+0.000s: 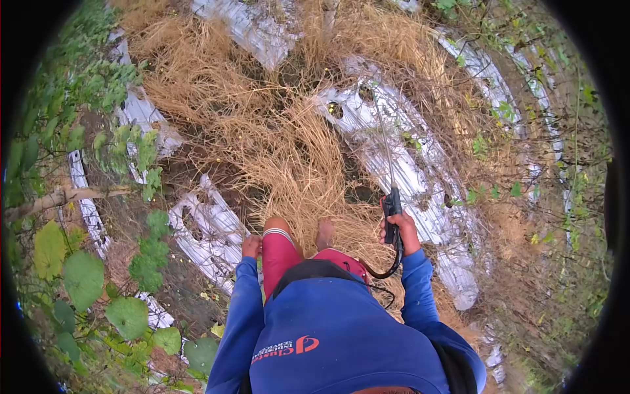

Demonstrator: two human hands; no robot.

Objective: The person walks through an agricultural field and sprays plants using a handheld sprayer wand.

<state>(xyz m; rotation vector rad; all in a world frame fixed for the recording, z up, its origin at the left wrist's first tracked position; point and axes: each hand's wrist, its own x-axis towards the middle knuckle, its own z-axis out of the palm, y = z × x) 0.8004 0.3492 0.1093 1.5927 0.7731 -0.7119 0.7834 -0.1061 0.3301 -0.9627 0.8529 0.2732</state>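
Right hand (pixel 405 232): right of centre in the frame; grip closed around the black spray handle (pixel 392 203).
Spray handle: held upright in the frame, over the edge of the silver plastic sheet (pixel 410 174); best held firmly, wrist in line with the wand.
Wand (pixel 386 141): thin, running from the handle toward the upper centre; its tip is hard to make out. Steer from the forearm, with small, even movements.
Hose (pixel 398 257): curves from the handle down toward the waist; a loose bend, free of stems, should prevent tugging.
Left hand (pixel 251 247): beside the red shorts (pixel 281 253), apart from the handle; cannot tell whether its grip is open or closed.
Ground: dry straw (pixel 289 154) at centre, a snag risk; broad green leaves (pixel 83 280) at lower left.
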